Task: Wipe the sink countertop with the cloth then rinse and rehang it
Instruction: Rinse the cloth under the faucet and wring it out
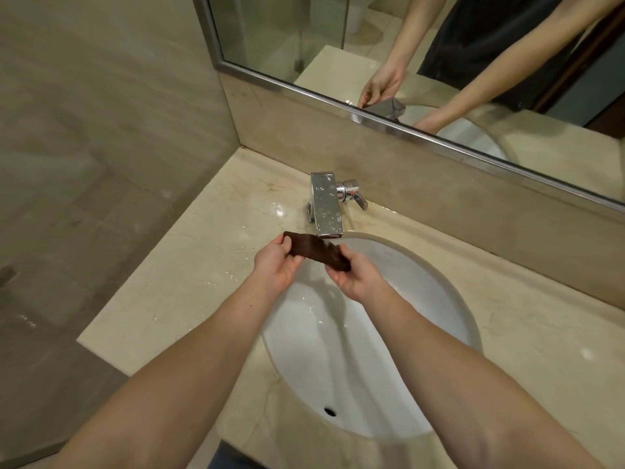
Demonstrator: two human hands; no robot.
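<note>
A dark brown cloth [314, 250] is stretched between both hands, just under the spout of the chrome faucet [325, 204]. My left hand [277, 265] grips its left end and my right hand [355, 277] grips its right end. They hold it over the far rim of the white oval sink [419, 299]. I cannot tell whether water runs from the spout. The beige marble countertop [189, 272] around the basin shines with wet patches.
A metal-framed mirror [439, 79] runs along the back wall above a marble backsplash. The faucet lever [355, 194] sticks out to the right. A tiled wall closes the left side, and the countertop ends at a left edge over the floor.
</note>
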